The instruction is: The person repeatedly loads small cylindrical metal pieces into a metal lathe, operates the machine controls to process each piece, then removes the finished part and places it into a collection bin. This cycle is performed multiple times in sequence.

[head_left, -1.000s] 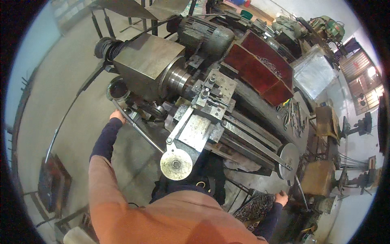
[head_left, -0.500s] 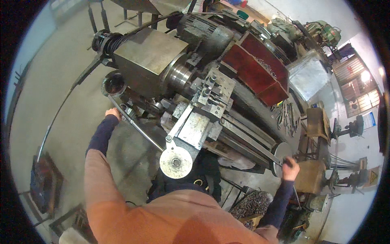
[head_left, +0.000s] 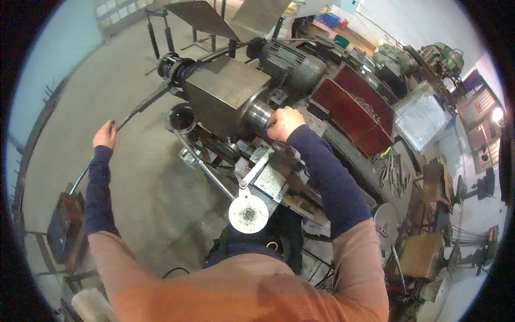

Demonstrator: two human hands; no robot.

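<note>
Toward the upper right of the frame we see a dark red metal tray (head_left: 358, 105) behind the machine, and right of it a sheet of crinkled clear plastic (head_left: 424, 119) lies over something. At the right edge we make out a row of hand tools (head_left: 392, 170) laid out on a dark surface, with a brown stool (head_left: 425, 254) lower down. At the lower left, a rusty red metal block (head_left: 62, 227) stands on the grey concrete floor (head_left: 145, 188), and flat steel plates (head_left: 205, 17) lean at the top centre.
</note>
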